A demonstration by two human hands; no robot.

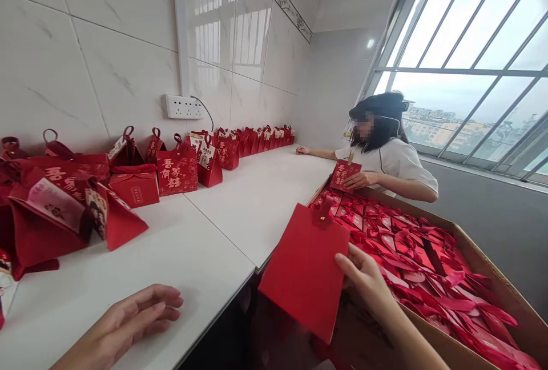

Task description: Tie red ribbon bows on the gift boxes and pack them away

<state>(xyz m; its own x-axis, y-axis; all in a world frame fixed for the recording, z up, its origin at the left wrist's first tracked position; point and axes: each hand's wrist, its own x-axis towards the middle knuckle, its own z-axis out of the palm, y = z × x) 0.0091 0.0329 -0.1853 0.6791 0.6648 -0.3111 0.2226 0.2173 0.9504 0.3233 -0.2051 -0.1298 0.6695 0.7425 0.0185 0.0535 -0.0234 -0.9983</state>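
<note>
Right hand (pixel 363 278) pinches a flat red bag (pixel 305 270) at its 3 o'clock edge: light, bendy card. Left hand (pixel 128 318) lies open, empty, on the surface (pixel 192 256).

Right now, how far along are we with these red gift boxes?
Done: folded red boxes line the white counter along the wall. In hand: the right hand holds one flat red box; the left hand rests empty on the counter. Left: the cardboard carton remains full of flat ones.
</note>
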